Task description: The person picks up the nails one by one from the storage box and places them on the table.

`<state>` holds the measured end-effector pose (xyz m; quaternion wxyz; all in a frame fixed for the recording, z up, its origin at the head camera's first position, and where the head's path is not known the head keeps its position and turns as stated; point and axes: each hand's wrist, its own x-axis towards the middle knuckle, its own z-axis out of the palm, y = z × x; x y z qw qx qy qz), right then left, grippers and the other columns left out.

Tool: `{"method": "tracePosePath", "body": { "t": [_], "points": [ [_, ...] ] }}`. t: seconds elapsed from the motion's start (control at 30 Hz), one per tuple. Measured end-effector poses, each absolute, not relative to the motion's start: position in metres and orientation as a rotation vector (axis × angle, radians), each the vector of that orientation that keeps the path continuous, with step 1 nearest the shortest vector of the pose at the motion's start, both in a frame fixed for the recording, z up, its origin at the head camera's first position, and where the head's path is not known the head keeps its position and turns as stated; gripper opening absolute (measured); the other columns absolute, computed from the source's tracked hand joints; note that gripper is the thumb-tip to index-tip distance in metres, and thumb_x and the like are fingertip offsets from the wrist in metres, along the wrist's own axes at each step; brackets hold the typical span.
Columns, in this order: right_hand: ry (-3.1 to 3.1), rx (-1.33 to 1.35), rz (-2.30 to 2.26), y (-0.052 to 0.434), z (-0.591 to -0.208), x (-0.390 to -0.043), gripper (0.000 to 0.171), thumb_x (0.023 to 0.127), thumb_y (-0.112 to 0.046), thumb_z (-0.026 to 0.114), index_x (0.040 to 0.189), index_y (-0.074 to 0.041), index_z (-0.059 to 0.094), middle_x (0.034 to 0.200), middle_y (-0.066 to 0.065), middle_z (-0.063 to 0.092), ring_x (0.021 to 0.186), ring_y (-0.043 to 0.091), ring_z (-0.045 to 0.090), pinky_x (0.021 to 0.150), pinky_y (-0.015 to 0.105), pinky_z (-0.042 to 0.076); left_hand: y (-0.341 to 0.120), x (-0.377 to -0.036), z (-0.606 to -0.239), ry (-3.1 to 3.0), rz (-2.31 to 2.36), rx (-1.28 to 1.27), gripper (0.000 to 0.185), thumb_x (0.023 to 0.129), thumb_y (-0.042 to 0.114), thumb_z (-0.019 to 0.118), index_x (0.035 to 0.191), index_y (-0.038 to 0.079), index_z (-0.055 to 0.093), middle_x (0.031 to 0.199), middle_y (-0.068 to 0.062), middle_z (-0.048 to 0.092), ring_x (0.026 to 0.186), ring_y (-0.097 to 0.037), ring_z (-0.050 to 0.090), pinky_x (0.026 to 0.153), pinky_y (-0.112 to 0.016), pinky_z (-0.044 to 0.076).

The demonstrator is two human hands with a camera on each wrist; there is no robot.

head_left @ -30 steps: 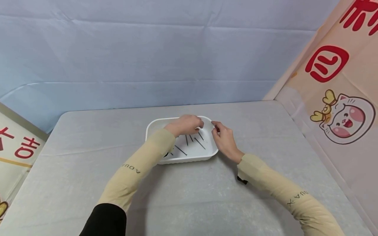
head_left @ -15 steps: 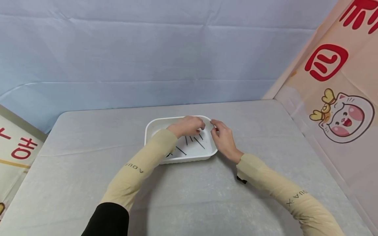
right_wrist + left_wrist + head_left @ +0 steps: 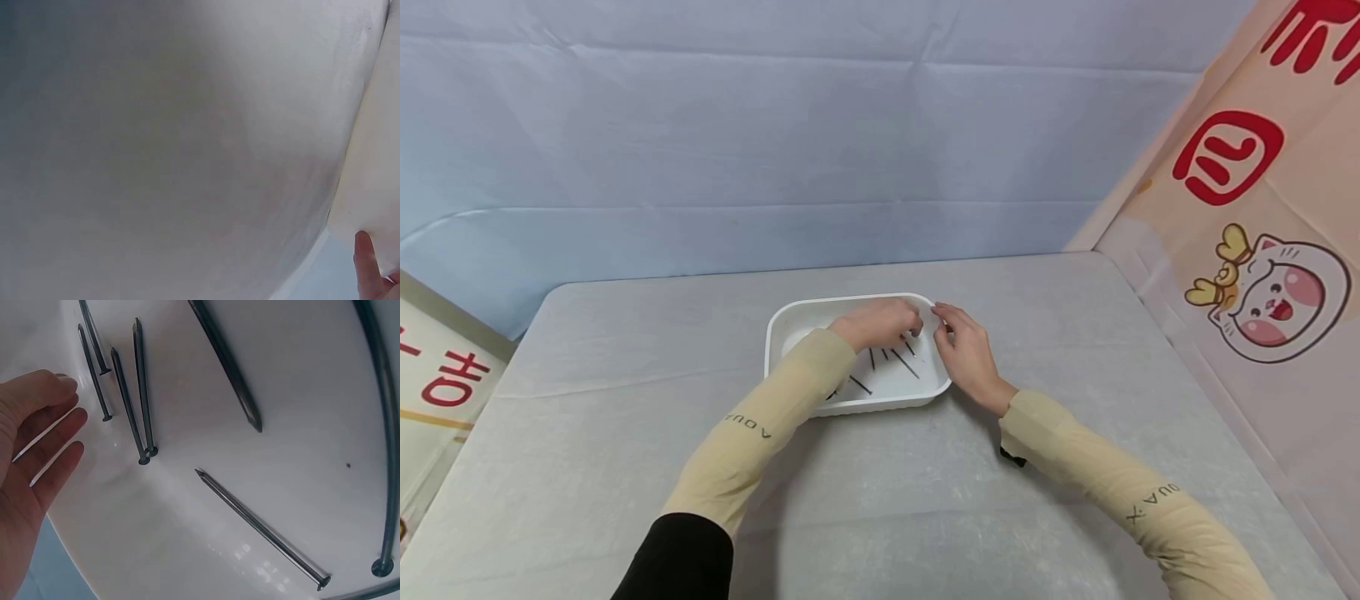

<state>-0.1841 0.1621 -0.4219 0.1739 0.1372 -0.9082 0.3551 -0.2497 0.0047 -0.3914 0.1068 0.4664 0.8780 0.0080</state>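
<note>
A white plastic tray [image 3: 880, 406] on the table holds several dark metal nails [image 3: 905, 364]. My left hand [image 3: 880, 323] is inside its back half, palm side hidden in the head view. The left wrist view shows that hand [image 3: 37, 425] with loosely bent fingers and nothing between them. Close to its thumb lie nails [image 3: 94, 375] with flat heads, and a shiny nail [image 3: 262, 528] rests farther off. At the tray's right back corner, my right hand [image 3: 967, 350] holds the rim by thumb and fingers. A fingertip [image 3: 364, 244] touches the outer wall in the right wrist view.
A grey cloth covers the table [image 3: 880, 508]. Behind stands a pale blue fabric backdrop [image 3: 737, 150]. Printed banners hang at the right [image 3: 1240, 250] and at the left [image 3: 437, 400].
My left hand and forearm have shifted slightly right within the tray, fingers dipping a little lower. My right hand stays at the rim.
</note>
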Motion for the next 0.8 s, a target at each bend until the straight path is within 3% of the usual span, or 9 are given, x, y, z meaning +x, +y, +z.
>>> {"method": "tracePosePath", "body": {
  "t": [0.43,0.8],
  "points": [
    [-2.582,0.393,1.014,0.161,-0.421,-0.184,0.032,0.089,-0.004,0.046,0.118,0.002,0.058,0.123,0.015,0.055,0.089,0.025,0.062,0.072,0.036,0.052,0.006,-0.254,-0.399,2.578,-0.002,1.408,0.017,0.084,0.001,0.058,0.094,0.011,0.067,0.093,0.0,0.062,0.079,-0.012,0.052,0.073,-0.022,0.043],
    [-2.587,0.383,1.014,0.161,-0.42,-0.184,0.033,0.088,-0.004,0.046,0.118,0.001,0.059,0.123,0.014,0.055,0.089,0.025,0.062,0.072,0.036,0.052,0.008,-0.256,-0.403,2.583,0.001,1.414,0.017,0.086,0.001,0.054,0.079,0.012,0.064,0.071,0.003,0.057,0.062,-0.011,0.044,0.061,-0.02,0.038]
  ]
}}
